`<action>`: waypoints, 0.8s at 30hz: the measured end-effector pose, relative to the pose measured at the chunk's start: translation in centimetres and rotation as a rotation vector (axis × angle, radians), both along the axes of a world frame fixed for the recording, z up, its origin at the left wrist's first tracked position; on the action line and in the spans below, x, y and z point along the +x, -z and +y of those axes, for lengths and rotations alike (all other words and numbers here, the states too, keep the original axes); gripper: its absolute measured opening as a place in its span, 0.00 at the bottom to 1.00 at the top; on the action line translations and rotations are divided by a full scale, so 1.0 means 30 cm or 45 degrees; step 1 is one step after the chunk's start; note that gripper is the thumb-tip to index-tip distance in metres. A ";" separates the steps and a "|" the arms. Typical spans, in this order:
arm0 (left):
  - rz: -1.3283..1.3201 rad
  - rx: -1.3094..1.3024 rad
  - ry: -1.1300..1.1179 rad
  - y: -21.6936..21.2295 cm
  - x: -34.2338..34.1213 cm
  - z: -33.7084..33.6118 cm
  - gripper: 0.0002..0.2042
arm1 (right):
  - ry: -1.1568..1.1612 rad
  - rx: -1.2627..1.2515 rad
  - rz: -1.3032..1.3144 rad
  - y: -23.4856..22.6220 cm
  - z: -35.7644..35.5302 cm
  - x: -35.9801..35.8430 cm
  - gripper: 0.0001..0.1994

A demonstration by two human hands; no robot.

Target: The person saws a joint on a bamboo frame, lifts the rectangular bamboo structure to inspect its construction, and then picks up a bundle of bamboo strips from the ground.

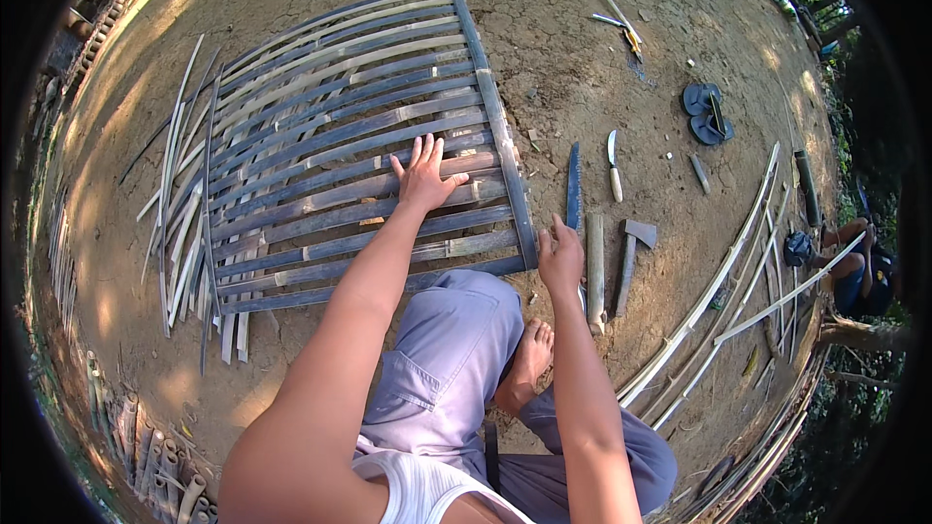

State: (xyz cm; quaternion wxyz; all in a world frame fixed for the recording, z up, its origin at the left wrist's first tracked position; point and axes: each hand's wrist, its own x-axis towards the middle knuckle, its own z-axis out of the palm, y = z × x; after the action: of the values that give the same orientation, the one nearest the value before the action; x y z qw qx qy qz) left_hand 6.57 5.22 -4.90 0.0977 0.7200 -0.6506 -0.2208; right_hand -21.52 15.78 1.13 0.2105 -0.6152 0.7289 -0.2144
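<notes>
A slatted bamboo panel [347, 175] lies before me, its dark and pale strips running crosswise between two side rails. My left hand [428, 177] rests flat on the slats near the right rail, fingers spread. Just outside that rail's near end is my right hand [561, 257], with its thumb and forefinger apart and the other fingers partly hidden. It overlaps the near part of a dark saw [574, 186] on the ground; I see no grip on the saw. Beside the saw lie a short bamboo length [595, 267], a hatchet [632, 257] and a curved knife [614, 167] with a pale handle.
Loose bamboo strips [183, 233] spread under and beyond the panel's left side. Long pale strips [714, 286] lie at the right. Black sandals [708, 114] sit farther off, and cut bamboo poles [165, 471] are stacked at lower left. Another person [859, 267] is at far right.
</notes>
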 end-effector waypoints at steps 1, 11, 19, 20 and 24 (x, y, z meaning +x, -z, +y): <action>-0.026 0.067 0.012 -0.027 -0.016 -0.014 0.49 | 0.009 0.006 -0.038 -0.003 -0.076 0.000 0.22; -0.063 0.007 0.416 -0.047 -0.101 -0.087 0.34 | -0.646 0.643 -0.706 0.131 -0.525 -0.061 0.30; -0.093 0.069 0.365 -0.058 -0.120 -0.095 0.35 | -0.850 0.529 -0.781 0.152 -0.609 -0.072 0.34; -0.085 0.036 0.358 -0.052 -0.115 -0.089 0.35 | -0.843 0.482 -0.816 0.175 -0.608 -0.063 0.33; -0.106 -0.067 0.376 -0.046 -0.119 -0.079 0.35 | -0.847 0.504 -0.860 0.204 -0.629 -0.069 0.30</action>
State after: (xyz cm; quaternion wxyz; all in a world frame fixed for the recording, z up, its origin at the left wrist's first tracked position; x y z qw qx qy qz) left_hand 3.01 2.84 -3.52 0.0559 0.6221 -0.7586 -0.1855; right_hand -23.58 -3.08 -4.97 0.6034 -0.6587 0.4117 -0.1804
